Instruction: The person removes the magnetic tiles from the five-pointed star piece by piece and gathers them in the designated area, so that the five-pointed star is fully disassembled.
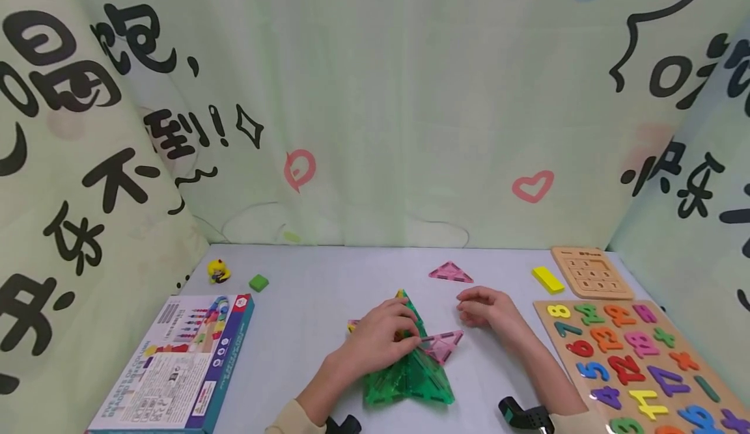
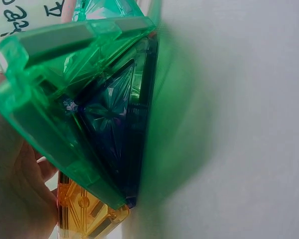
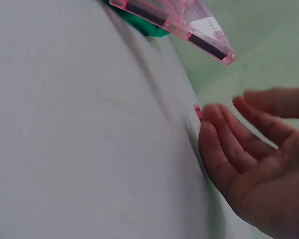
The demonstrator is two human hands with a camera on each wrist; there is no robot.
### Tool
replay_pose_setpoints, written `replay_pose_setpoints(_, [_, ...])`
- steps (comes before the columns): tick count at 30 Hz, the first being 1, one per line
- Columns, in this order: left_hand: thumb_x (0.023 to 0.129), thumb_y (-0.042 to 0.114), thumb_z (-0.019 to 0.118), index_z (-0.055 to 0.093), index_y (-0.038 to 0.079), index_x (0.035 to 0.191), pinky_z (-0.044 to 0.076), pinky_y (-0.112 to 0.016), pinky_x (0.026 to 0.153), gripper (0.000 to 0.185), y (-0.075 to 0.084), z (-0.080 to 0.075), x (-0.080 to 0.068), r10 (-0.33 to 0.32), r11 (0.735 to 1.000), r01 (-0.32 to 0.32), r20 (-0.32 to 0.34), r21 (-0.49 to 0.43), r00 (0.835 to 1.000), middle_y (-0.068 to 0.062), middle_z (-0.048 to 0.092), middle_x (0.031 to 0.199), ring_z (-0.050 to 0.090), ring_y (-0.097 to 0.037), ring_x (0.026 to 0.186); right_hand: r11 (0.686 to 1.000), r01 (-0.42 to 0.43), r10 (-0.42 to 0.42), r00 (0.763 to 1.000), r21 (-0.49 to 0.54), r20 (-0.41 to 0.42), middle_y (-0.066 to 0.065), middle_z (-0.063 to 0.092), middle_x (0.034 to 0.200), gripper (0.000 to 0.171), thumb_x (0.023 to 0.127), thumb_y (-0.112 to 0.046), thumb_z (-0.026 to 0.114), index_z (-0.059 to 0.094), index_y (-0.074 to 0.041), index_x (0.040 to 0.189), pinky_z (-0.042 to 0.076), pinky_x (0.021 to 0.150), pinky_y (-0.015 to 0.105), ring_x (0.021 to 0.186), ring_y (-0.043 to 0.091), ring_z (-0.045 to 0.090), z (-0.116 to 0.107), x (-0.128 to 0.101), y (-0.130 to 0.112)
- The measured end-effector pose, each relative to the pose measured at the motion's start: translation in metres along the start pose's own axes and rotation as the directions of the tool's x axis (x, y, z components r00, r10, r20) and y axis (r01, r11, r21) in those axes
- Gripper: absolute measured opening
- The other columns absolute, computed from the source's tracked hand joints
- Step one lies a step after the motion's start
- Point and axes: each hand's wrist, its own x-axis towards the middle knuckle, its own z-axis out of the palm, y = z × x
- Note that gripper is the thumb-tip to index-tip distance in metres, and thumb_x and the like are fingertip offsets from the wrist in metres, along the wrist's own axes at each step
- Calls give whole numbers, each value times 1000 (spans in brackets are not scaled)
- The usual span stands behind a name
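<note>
Clearly the biggest thing in play is the green tile pyramid (image 1: 410, 372), standing on the bench (image 1: 305, 304) under my left hand (image 1: 381, 339). I judge the step goes best if I keep that structure pinned and let the magnet edges line up before loosening anything, since a sideways nudge could fold the sides flat. My left hand lies over its upper part, fingers (image 1: 404, 330) curled round it, an orange tile (image 2: 84, 214) just below the palm in the wrist view. A pink triangle tile (image 1: 442, 344) sticks out just right of those fingers, touching the green side; whether they pinch it I cannot tell. My right hand (image 1: 486, 308) rests on the bench near that tile, apart from it, fingers (image 3: 224, 144) loosely bent and holding nothing. Another pink triangle (image 1: 450, 272) lies beyond it.
</note>
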Motion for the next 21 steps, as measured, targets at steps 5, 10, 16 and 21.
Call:
replay_pose_setpoints(5, [97, 35, 63, 76, 26, 94, 40, -43, 114, 16, -2, -4, -1, 9, 1000, -9, -16, 6, 1000, 8, 67, 117, 44, -19, 142, 991, 14, -60, 937, 136, 343, 3, 68, 112, 39, 101, -24, 57, 58, 3, 127, 54, 88, 24, 96, 11, 63, 1, -7, 12])
replay_pose_setpoints(10, [97, 35, 62, 75, 26, 94, 38, -43, 115, 16, -2, -3, -1, -4, 1000, 4, -6, -15, 1000, 9, 66, 117, 43, -18, 142, 995, 34, -71, 907, 96, 414, -3, 69, 102, 26, 96, -19, 63, 64, -1, 116, 53, 83, 26, 88, 9, 60, 0, -9, 17])
replay_pose_setpoints(16, [96, 34, 63, 75, 26, 93, 38, -43, 115, 15, 0, -2, -3, -21, 1000, 21, -1, -24, 1000, 8, 66, 117, 42, -19, 143, 995, 81, -97, 904, 57, 416, -2, 70, 91, 22, 92, -17, 69, 69, 0, 105, 53, 78, 27, 81, 10, 59, 3, -9, 18])
replay_pose_setpoints(21, [96, 35, 63, 75, 27, 93, 37, -44, 116, 14, 3, 1, -2, -6, 1000, 6, 3, -23, 1000, 9, 66, 117, 41, -19, 143, 993, 83, -108, 921, 82, 375, -3, 70, 86, 20, 88, -14, 72, 71, 1, 100, 53, 71, 25, 74, 7, 58, 2, -12, 23])
